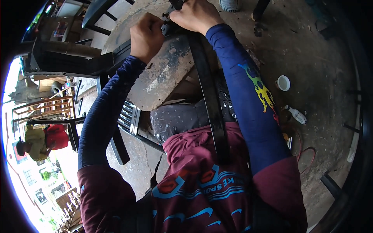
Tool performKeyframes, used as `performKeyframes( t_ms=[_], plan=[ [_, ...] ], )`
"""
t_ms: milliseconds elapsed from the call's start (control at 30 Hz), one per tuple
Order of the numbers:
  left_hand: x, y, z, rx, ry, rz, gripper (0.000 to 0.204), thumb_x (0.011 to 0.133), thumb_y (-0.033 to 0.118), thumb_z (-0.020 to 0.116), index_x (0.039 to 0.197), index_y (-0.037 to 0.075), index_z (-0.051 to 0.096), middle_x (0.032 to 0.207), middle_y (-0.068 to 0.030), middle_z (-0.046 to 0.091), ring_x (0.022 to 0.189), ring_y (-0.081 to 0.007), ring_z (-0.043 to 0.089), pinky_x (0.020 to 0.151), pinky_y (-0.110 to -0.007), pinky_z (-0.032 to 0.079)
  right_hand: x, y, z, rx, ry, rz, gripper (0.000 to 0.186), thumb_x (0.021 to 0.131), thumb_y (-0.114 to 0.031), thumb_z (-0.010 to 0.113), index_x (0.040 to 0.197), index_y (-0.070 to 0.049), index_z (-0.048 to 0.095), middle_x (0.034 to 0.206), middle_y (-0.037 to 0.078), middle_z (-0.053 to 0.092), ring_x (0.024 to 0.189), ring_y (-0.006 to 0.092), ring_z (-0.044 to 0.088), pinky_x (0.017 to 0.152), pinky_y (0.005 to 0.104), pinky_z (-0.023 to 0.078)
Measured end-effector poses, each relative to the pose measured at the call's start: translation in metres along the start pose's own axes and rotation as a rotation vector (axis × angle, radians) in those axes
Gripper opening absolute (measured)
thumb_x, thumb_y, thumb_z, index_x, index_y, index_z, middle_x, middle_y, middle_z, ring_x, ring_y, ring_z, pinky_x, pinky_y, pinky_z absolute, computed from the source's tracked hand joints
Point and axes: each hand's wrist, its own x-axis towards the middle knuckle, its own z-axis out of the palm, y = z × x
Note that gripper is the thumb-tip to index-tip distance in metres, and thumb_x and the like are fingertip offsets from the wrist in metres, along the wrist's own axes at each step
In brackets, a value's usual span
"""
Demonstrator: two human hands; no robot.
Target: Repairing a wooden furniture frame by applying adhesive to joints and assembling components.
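Both hands work at the far edge of a round, worn counter (163,73), its grey top scuffed and blotched with pale patches. The counter's near rim curves down toward the person's lap; beyond that rim, on the right, lies open concrete floor (322,70), stained and dusty, with loose room around a white cup (283,82) and a small plastic bottle (297,115) lying on its side. To the left the space is crowded — dark metal frames (70,64) stand close against the counter's edge.

A long black metal bar (211,105) runs from the person's chest up across the counter to the hands. Its lower end disappears against the maroon shirt, and its top end is cut off by the picture's upper border. The left hand (146,37) is closed in a fist, fingers curled around a small dark fitting (168,26) at the bar's upper part; what exactly it grips is hidden by the knuckles. The right hand (196,15) lies over the same joint, fingers bent down and closed on the bar's top — the piece beneath them cannot be made out.

The bar itself looks flat, narrow and matte black, slightly bowed by the lens.
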Motion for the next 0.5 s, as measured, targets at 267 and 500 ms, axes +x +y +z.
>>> performKeyframes(
  t_ms=[267,500],
  plan=[
    [0.015,0.021,-0.037,-0.567,-0.289,-0.703,0.035,0.1,0.031,0.063,0.096,-0.003,0.069,0.063,-0.0032,0.055,0.052,-0.0112,0.05,0.046,-0.027,0.038,-0.003,-0.002,-0.008,0.014,-0.04,0.018,0.047,0.08,-0.037,0.059,0.099,0.004,0.072,0.105,0.032,0.068,0.103,0.045,0.067,0.09,0.0478,0.054],
    [-0.003,-0.008,-0.028,-0.17,-0.161,-0.433,0.029,0.093,0.03,0.069,0.096,0.001,0.073,0.074,-0.0096,0.068,0.07,-0.0171,0.066,0.062,-0.032,0.051,0.008,0.005,0.003,-0.012,-0.053,0.019,0.052,0.078,-0.041,0.06,0.095,0.007,0.071,0.102,0.033,0.068,0.101,0.0455,0.067,0.087,0.0481,0.054]
  ],
)
